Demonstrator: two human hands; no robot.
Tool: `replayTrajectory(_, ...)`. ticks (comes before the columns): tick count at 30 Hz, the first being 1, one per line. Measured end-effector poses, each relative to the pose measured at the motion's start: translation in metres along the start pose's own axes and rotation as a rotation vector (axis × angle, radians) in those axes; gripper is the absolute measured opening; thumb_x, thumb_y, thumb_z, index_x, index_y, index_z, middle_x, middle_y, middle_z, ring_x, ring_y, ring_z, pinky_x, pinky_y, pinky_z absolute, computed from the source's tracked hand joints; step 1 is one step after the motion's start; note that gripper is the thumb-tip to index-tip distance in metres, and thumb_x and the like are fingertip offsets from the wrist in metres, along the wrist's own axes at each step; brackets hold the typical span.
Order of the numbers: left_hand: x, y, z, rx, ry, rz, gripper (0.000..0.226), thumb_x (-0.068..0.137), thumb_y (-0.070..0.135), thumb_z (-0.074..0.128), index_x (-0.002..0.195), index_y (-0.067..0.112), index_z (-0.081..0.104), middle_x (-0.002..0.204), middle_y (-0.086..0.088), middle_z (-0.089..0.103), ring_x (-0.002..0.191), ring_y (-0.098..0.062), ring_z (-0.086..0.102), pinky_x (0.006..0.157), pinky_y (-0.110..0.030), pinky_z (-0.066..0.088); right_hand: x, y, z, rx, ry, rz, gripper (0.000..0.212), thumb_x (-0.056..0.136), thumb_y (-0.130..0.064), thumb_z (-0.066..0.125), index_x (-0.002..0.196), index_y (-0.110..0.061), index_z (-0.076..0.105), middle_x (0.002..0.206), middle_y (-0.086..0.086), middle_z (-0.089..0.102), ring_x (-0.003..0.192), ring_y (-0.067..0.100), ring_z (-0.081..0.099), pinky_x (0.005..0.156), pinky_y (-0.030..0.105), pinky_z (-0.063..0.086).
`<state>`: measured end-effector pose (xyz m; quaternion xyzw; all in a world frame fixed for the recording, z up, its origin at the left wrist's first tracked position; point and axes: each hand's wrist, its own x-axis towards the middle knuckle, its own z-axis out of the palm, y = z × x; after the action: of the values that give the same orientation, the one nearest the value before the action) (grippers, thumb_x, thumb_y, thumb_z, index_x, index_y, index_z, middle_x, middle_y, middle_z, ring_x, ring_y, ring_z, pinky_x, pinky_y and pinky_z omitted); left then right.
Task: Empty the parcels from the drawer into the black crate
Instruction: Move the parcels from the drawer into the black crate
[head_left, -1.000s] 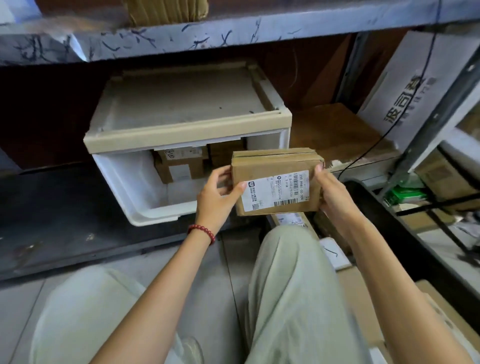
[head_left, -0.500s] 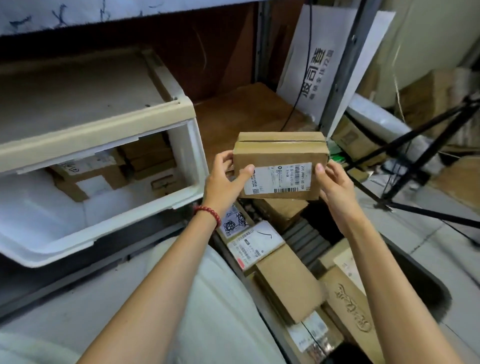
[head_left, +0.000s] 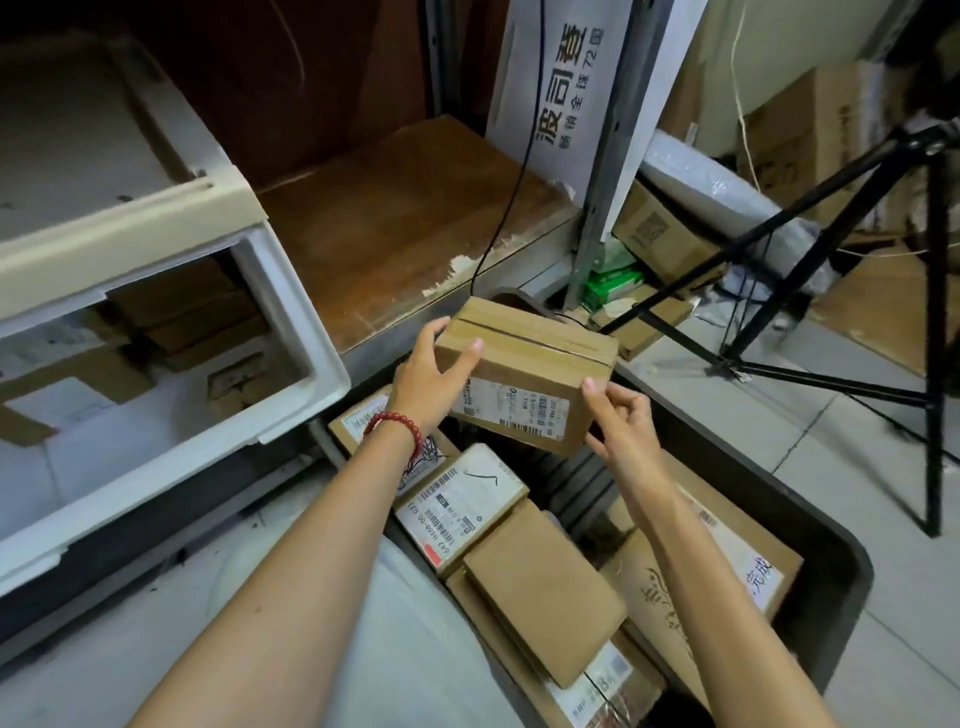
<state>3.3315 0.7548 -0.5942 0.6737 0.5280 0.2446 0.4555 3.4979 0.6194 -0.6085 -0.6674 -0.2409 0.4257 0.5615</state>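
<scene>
A brown cardboard parcel (head_left: 524, 374) with a white barcode label hangs in the air over the far end of the black crate (head_left: 831, 561). My left hand (head_left: 426, 379) grips its left end, thumb on the top. My right hand (head_left: 623, 421) holds its lower right corner with fingertips. Several parcels (head_left: 540, 582) lie packed in the crate below. To the left, the white drawer (head_left: 291, 322) stands pulled out, with brown parcels (head_left: 197, 317) still inside at its back.
A brown shelf board (head_left: 405, 218) runs behind the crate. A black tripod (head_left: 883, 291) stands on the tiled floor at the right, beside more cartons (head_left: 660, 234) and a white printed board (head_left: 561, 93). My knee (head_left: 363, 649) is at the bottom.
Both hands carried the parcel from in front of the drawer rightward to above the crate and tilted it. My view swung right and down with it.
</scene>
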Motion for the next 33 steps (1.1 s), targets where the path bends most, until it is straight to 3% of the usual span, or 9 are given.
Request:
replayTrajectory(2, 0.009, -0.008, 0.007, 0.026, -0.020, -0.003, 0.055, 0.092, 0.054, 0.049, 0.140, 0.032, 0.034, 0.133, 0.002, 0.048, 0.122, -0.023, 0.048, 0.097, -0.043, 0.044, 0.005, 0.007, 0.000, -0.011, 0.014, 0.027, 0.091, 0.056, -0.071, 0.066, 0.130, -0.022, 0.041, 0.127, 0.000, 0.058, 0.115, 0.011, 0.057, 0.100, 0.038, 0.046)
replayTrajectory(4, 0.014, -0.015, 0.013, 0.049, -0.027, -0.012, 0.057, 0.092, 0.051, 0.050, 0.142, 0.029, 0.034, 0.137, -0.002, 0.044, 0.123, -0.023, 0.046, 0.093, -0.037, 0.044, 0.009, 0.013, 0.000, -0.026, 0.035, 0.054, 0.090, 0.057, -0.071, 0.069, 0.129, -0.024, 0.041, 0.127, -0.001, 0.057, 0.116, 0.012, 0.056, 0.101, 0.040, 0.045)
replayTrajectory(7, 0.022, -0.024, 0.018, 0.068, -0.048, -0.030, 0.057, 0.093, 0.048, 0.051, 0.143, 0.027, 0.034, 0.139, -0.004, 0.041, 0.122, -0.021, 0.045, 0.085, -0.032, 0.042, 0.010, 0.023, 0.003, -0.044, 0.074, 0.067, 0.066, 0.074, -0.053, 0.071, 0.126, -0.023, 0.041, 0.123, -0.004, 0.055, 0.115, 0.011, 0.054, 0.095, 0.036, 0.048)
replayTrajectory(9, 0.025, -0.026, 0.016, 0.067, -0.037, -0.033, 0.055, 0.093, 0.047, 0.053, 0.141, 0.028, 0.035, 0.138, -0.005, 0.041, 0.121, -0.021, 0.046, 0.082, -0.031, 0.041, 0.007, 0.029, 0.008, -0.028, 0.071, 0.074, 0.057, 0.082, -0.041, 0.069, 0.125, -0.024, 0.037, 0.125, -0.003, 0.054, 0.112, 0.012, 0.056, 0.082, 0.028, 0.052)
replayTrajectory(15, 0.034, -0.035, 0.001, 0.141, -0.051, -0.048, 0.053, 0.088, 0.048, 0.059, 0.134, 0.029, 0.041, 0.133, -0.003, 0.049, 0.119, -0.023, 0.049, 0.094, -0.041, 0.048, 0.004, 0.043, 0.029, -0.007, 0.064, 0.075, 0.084, 0.085, -0.038, 0.065, 0.149, -0.036, 0.012, 0.139, 0.007, 0.048, 0.123, 0.022, 0.054, 0.077, 0.026, 0.057)
replayTrajectory(18, 0.037, -0.039, 0.000, 0.226, -0.074, -0.042, 0.058, 0.087, 0.053, 0.058, 0.136, 0.029, 0.039, 0.132, -0.003, 0.052, 0.118, -0.023, 0.051, 0.096, -0.045, 0.047, 0.014, 0.039, 0.031, -0.077, 0.075, 0.106, 0.080, 0.088, -0.042, 0.062, 0.150, -0.038, 0.013, 0.126, 0.003, 0.058, 0.109, 0.018, 0.061, 0.068, 0.023, 0.057)
replayTrajectory(22, 0.042, -0.040, 0.008, 0.389, -0.057, -0.036, 0.069, 0.086, 0.064, 0.049, 0.143, 0.029, 0.033, 0.137, -0.005, 0.049, 0.121, -0.027, 0.049, 0.101, -0.050, 0.042, 0.033, 0.034, 0.028, -0.156, 0.079, 0.197, 0.074, 0.092, -0.046, 0.056, 0.152, -0.034, 0.014, 0.092, -0.012, 0.062, 0.093, 0.015, 0.065, 0.071, 0.028, 0.055)
replayTrajectory(27, 0.043, -0.042, 0.023, 0.590, -0.034, -0.055, 0.071, 0.089, 0.063, 0.044, 0.149, 0.029, 0.026, 0.140, -0.007, 0.049, 0.130, -0.036, 0.038, 0.106, -0.050, 0.034, 0.039, 0.042, 0.030, -0.110, 0.065, 0.304, 0.074, 0.093, -0.044, 0.057, 0.151, -0.033, 0.014, 0.096, -0.009, 0.063, 0.096, 0.025, 0.068, 0.078, 0.036, 0.058)
replayTrajectory(33, 0.048, -0.047, 0.016, 0.473, -0.087, -0.123, 0.067, 0.092, 0.053, 0.050, 0.147, 0.023, 0.030, 0.141, -0.007, 0.049, 0.129, -0.030, 0.044, 0.104, -0.044, 0.037, 0.036, 0.043, 0.038, -0.076, 0.071, 0.299, 0.072, 0.090, -0.039, 0.063, 0.147, -0.035, 0.020, 0.118, 0.004, 0.063, 0.093, 0.023, 0.069, 0.072, 0.030, 0.056)
